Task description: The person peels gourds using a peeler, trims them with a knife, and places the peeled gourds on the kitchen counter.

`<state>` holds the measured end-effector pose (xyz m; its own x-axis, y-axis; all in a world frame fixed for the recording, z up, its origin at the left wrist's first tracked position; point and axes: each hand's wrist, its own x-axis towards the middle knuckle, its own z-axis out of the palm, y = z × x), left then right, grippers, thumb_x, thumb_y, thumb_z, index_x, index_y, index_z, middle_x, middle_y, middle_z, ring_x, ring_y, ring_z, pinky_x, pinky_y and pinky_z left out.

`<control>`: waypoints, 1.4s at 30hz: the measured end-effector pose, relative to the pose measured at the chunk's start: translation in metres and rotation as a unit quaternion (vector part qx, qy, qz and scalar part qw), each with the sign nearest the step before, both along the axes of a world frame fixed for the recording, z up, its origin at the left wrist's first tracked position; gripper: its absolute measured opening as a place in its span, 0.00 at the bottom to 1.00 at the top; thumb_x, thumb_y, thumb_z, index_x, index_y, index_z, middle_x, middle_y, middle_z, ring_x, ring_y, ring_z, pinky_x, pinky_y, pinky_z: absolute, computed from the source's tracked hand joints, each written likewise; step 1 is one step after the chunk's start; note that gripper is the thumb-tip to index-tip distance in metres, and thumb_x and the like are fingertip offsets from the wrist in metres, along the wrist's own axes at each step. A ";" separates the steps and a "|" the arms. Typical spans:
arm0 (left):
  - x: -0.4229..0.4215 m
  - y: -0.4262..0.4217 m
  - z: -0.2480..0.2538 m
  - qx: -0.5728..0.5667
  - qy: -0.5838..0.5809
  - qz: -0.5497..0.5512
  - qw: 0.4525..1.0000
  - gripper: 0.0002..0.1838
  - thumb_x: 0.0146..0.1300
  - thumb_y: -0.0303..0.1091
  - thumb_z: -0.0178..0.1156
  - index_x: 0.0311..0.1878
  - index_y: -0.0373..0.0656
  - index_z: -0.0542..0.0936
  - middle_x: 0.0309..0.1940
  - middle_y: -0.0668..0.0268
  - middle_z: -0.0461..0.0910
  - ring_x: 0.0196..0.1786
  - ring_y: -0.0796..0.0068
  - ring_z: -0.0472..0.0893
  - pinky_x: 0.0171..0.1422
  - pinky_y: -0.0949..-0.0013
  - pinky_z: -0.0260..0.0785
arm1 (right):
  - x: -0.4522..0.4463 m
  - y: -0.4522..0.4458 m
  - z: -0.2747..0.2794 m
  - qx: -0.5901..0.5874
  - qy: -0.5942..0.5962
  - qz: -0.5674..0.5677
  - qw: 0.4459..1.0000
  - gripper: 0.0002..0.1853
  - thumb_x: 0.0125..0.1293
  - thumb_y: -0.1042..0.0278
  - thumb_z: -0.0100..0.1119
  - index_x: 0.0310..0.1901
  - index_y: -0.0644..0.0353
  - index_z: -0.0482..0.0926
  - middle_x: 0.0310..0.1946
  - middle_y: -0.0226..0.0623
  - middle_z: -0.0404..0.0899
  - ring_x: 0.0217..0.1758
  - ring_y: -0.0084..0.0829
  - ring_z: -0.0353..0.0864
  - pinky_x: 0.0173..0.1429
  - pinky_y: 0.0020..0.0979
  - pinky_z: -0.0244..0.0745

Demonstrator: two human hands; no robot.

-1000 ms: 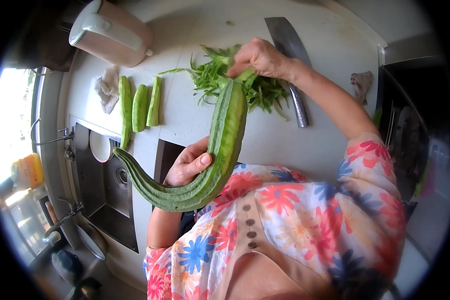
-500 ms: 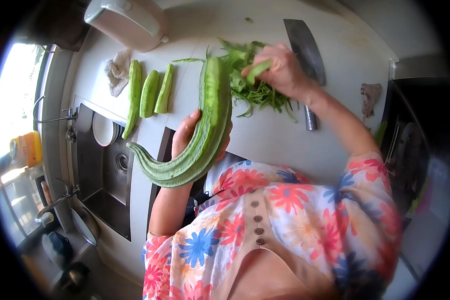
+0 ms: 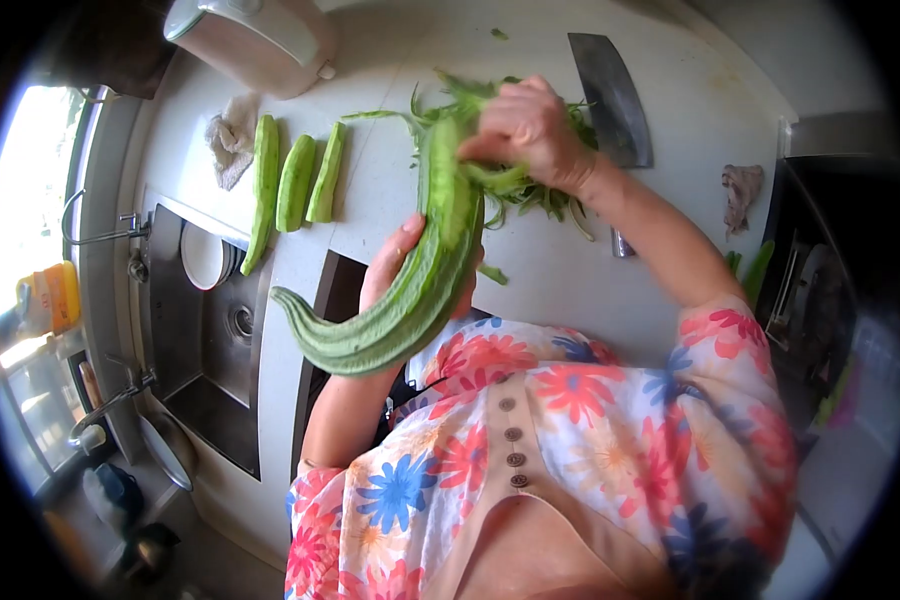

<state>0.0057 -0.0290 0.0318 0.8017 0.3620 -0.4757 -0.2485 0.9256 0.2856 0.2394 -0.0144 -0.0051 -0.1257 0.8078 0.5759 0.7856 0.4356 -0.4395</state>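
My left hand (image 3: 395, 262) is closed around the middle of a long, curved ridged gourd (image 3: 400, 310), with the thumb on its left side. The gourd's thin tail curls to the left. Its upper end is brighter green where skin is off. At that upper end, my right hand (image 3: 530, 135) is closed on what looks like a light green peeler (image 3: 498, 180), blurred and partly hidden by the fingers. Behind the right hand, a heap of green peelings (image 3: 460, 95) lies on the counter.
Several peeled gourd pieces, including the longest gourd piece (image 3: 263, 190), lie left beside a crumpled cloth (image 3: 230, 140). A cleaver (image 3: 612, 100) rests behind my right forearm. The sink (image 3: 205, 400) holds white bowls (image 3: 206, 257). A kettle-like appliance (image 3: 255, 45) stands at the back left.
My right hand has come down and left onto the gourd's upper end. The gourd has shifted slightly right, its upper end tilting right. A small green peeling now shows on the counter beside it.
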 end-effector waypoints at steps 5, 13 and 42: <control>-0.002 -0.009 0.004 0.067 0.058 -0.019 0.996 0.30 0.65 0.55 0.47 0.50 0.31 0.70 0.27 0.49 0.73 0.10 0.65 0.66 0.10 0.69 0.54 | 0.052 0.018 -0.030 -0.088 0.029 -0.025 0.995 0.18 0.53 0.51 0.68 0.14 0.48 0.77 0.09 0.19 0.69 0.15 0.18 0.66 0.29 0.29 0.60; -0.005 -0.004 0.005 0.046 0.035 0.009 0.998 0.32 0.65 0.56 0.46 0.49 0.28 0.71 0.29 0.48 0.74 0.11 0.66 0.69 0.10 0.70 0.54 | 0.000 -0.007 0.016 -0.031 0.090 0.057 0.994 0.17 0.51 0.48 0.68 0.15 0.47 0.77 0.13 0.22 0.73 0.19 0.19 0.71 0.27 0.30 0.65; -0.006 0.004 0.005 -0.013 -0.059 0.053 0.997 0.30 0.66 0.58 0.40 0.46 0.37 0.75 0.27 0.51 0.74 0.11 0.67 0.65 0.14 0.67 0.55 | -0.049 -0.034 0.044 0.024 0.083 0.027 0.996 0.22 0.48 0.49 0.69 0.15 0.51 0.68 0.15 0.24 0.63 0.22 0.28 0.65 0.35 0.29 0.56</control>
